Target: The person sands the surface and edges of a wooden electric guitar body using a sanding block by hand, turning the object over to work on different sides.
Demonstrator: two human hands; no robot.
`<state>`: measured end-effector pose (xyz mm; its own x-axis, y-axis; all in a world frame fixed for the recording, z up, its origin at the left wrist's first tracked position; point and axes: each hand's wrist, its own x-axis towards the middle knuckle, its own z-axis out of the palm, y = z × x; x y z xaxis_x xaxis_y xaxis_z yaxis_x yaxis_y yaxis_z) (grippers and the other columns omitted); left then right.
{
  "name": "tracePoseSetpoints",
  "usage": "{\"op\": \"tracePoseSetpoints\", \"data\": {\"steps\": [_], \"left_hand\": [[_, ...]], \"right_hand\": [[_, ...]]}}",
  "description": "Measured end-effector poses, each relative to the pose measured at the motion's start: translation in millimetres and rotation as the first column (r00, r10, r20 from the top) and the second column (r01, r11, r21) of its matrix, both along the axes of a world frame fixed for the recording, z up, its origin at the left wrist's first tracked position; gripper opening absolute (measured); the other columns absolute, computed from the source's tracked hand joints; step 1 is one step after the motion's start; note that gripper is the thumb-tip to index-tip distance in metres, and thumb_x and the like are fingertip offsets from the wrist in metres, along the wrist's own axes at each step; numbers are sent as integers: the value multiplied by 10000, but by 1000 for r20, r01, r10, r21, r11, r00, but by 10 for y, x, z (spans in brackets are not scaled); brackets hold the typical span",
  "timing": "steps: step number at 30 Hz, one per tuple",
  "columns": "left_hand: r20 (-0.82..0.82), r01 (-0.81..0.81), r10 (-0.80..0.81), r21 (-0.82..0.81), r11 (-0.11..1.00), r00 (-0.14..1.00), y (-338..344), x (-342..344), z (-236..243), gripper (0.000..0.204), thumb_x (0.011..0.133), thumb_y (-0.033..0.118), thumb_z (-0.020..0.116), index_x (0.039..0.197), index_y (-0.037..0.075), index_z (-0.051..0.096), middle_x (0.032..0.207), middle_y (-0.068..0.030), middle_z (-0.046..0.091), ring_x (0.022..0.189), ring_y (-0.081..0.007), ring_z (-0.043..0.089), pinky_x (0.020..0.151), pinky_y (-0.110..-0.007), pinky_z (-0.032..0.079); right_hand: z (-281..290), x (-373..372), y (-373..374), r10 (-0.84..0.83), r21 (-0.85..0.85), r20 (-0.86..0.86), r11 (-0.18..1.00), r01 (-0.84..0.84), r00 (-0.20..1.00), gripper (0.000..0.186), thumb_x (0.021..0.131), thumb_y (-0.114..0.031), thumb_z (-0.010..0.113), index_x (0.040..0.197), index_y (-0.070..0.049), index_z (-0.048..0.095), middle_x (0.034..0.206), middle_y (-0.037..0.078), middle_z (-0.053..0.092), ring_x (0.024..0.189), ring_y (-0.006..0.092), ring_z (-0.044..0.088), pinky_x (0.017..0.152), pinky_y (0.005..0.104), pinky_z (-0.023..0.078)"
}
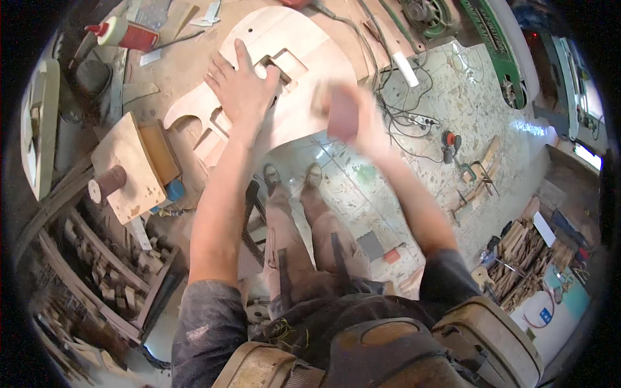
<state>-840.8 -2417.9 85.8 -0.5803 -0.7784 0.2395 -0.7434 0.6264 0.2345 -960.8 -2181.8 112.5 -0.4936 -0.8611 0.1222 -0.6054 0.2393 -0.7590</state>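
Note:
A pale wooden electric guitar body with routed cavities lies flat on the workbench, overhanging its near edge. My left hand rests on it, palm down and fingers spread, beside the cavities. At the body's right edge, my right hand is closed around a sanding block with a reddish-brown face. Motion smears this hand and block, so I cannot tell whether the block touches the wood.
A glue bottle with a red cap lies at the far left of the bench. Cables and a power strip lie on the tiled floor at right, near clamps. Wood offcuts fill a rack at left. Green machinery stands far right.

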Motion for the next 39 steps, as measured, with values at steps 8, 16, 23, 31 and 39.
{"op": "tracePoseSetpoints", "data": {"steps": [8,16,23,31,39], "left_hand": [[-9,31,-31,-7,1000,999,63,-227,-50,908,862,589,616,1606,129,377,1552,-386,365,1474,-515,337,1235,-614,189],[14,14,-14,-4,1000,1000,30,-103,-12,928,854,594,612,1614,122,365,1568,-388,345,1504,-489,307,1249,-599,164],[43,-13,13,5,1000,999,27,-45,-28,914,856,587,608,1606,117,381,1567,-388,344,1505,-488,304,1249,-597,166],[-20,30,-29,70,997,999,144,-267,-16,917,846,570,615,1606,114,378,1579,-387,321,1515,-494,268,1256,-590,151],[-35,26,-25,33,999,999,45,-126,42,912,847,562,622,1604,112,382,1572,-388,327,1496,-504,293,1254,-592,158]], "right_hand": [[212,-933,-605,-96,-18,-268,995,95,959,710,681,-54,826,1342,-23,569,1208,219,662,1122,415,634,967,456,522],[221,-246,-155,107,75,-181,993,-95,978,832,647,-101,891,1392,-25,527,1300,196,610,1243,384,586,1053,446,489],[-39,169,-51,-39,23,-208,999,45,977,924,604,-51,880,1432,38,478,1328,236,567,1263,437,525,1094,509,439],[-58,-834,-456,-187,-4,-504,977,214,843,750,707,-148,884,1325,58,514,1235,279,594,1172,433,597,995,479,497],[136,-243,-349,5,136,-296,990,37,955,693,672,-103,835,1275,118,574,1248,271,591,1217,426,549,1046,498,473]]}}
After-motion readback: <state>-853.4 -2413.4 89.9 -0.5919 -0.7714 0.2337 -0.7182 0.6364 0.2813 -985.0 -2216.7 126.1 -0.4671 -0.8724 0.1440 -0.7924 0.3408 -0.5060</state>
